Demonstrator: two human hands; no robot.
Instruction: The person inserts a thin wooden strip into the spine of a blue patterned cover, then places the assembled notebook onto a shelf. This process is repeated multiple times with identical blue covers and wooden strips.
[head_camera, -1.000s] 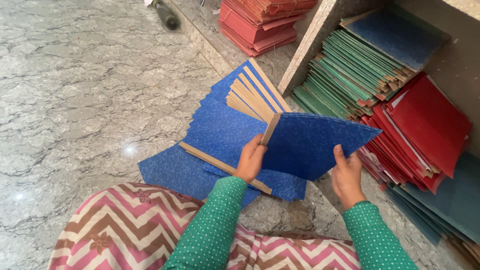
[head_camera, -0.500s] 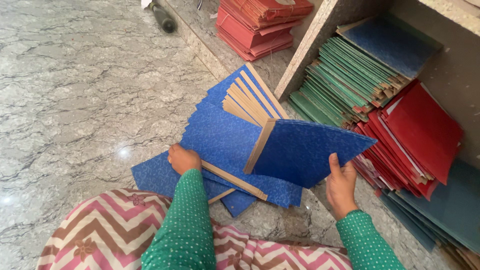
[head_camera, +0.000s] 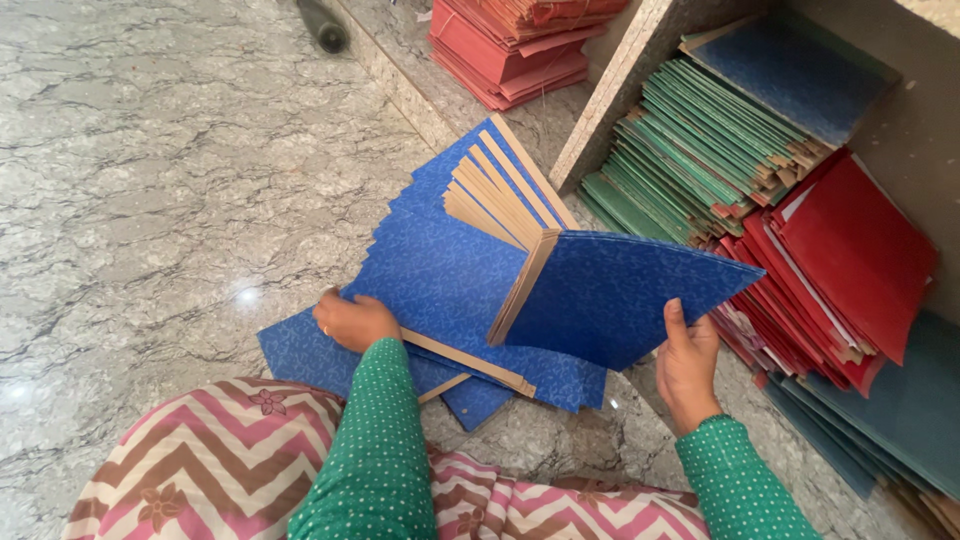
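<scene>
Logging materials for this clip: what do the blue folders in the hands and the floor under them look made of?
The blue folder raised by the right hand looks like stiff board faced with mottled blue paper or cloth; its brown edge shows bare card. The spread blue folders under the left hand look the same. The floor looks like polished grey veined stone, marble or granite, with glossy glints.

Left hand (head_camera: 355, 320) lies palm down, fingers curled; right hand (head_camera: 688, 362) is raised, thumb up, fingers gripping. Both forearms extend forward.
</scene>
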